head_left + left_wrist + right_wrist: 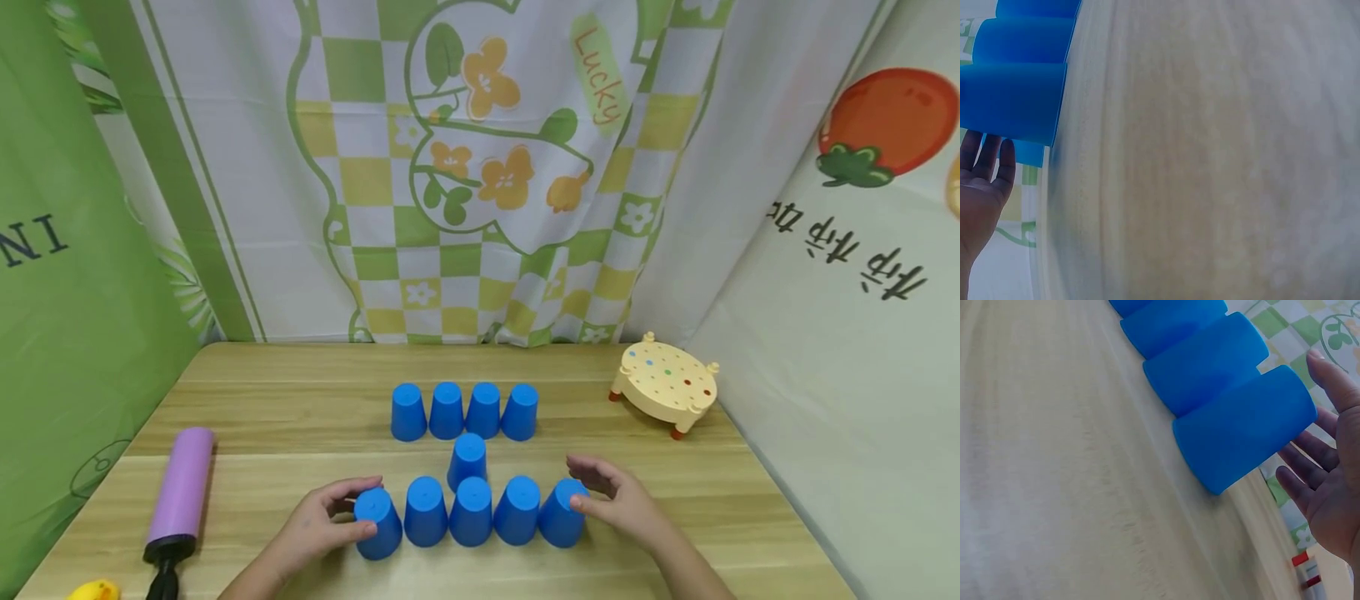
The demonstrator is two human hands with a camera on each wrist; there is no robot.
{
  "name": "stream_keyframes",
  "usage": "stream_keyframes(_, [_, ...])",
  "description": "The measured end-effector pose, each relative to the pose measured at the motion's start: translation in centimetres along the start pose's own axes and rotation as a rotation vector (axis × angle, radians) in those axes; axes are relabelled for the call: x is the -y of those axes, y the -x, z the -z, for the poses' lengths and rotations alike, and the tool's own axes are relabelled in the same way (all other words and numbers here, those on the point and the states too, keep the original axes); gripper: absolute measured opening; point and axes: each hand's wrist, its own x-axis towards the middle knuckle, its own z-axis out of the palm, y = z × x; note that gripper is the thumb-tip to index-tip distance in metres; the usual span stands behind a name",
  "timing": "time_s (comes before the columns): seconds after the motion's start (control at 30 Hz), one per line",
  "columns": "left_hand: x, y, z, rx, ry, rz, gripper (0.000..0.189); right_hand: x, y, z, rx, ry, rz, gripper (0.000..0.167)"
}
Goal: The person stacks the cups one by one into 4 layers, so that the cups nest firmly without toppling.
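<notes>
Several upside-down blue cups stand in a front row. My left hand (318,521) is at the leftmost blue cup (378,527), thumb along its near side and fingers behind it. That cup sits slightly closer to me than its neighbours. In the left wrist view, three fingertips reach the cup's wall (1010,103); the thumb is out of sight there. My right hand (626,504) is beside the rightmost blue cup (561,517), fingers spread and thumb near its upper edge. The right wrist view shows loosely extended fingers by that cup (1244,431).
Behind the front row stands a single blue cup (468,462), with a back row of blue cups (447,412) beyond. At the left lie a purple pump (182,483) and a yellow object (94,590). A cream footed toy board (667,379) stands at the back right.
</notes>
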Motion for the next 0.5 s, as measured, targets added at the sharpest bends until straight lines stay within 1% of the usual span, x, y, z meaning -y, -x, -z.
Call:
stream_keyframes(0.13, [0.02,0.06,0.02,0.004,0.001,0.002,0.062,-0.49,0.65,-0.13,0.025,-0.014,-0.034,0.063])
stream_keyframes(0.5, [0.06,0.08,0.13,0.013,0.017,0.009,0.064,-0.68,0.57,-0.15,0.058,-0.035,-0.060,0.065])
